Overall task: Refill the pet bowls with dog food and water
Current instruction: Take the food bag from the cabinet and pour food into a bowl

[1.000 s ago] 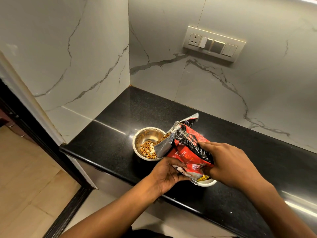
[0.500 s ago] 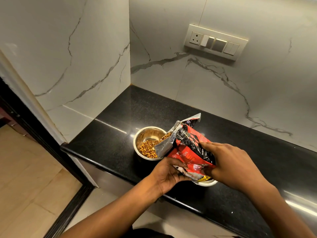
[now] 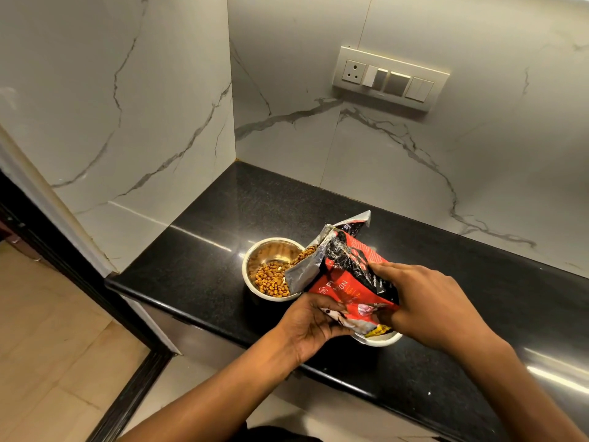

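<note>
A steel bowl point(image 3: 255, 257) stands on the black counter point(image 3: 197, 250) near its left front corner, partly filled with brown kibble point(image 3: 269, 280). A red and black dog food bag point(image 3: 345, 275) is tilted over it, its torn silver mouth at the bowl's right rim with kibble showing inside. My left hand point(image 3: 310, 325) grips the bag's lower end from beneath. My right hand point(image 3: 427, 301) holds the bag's right side from above. A second, white-rimmed bowl point(image 3: 381, 340) sits under the bag and my hands, mostly hidden.
White marble walls close off the counter at the left and back. A switch and socket plate point(image 3: 389, 78) is mounted on the back wall. The counter's front edge drops to a tiled floor point(image 3: 47, 346) at the left. A metallic surface point(image 3: 557, 374) lies at the far right.
More kibble lies in the steel bowl than a second ago. The bag and both hands have stayed almost in place.
</note>
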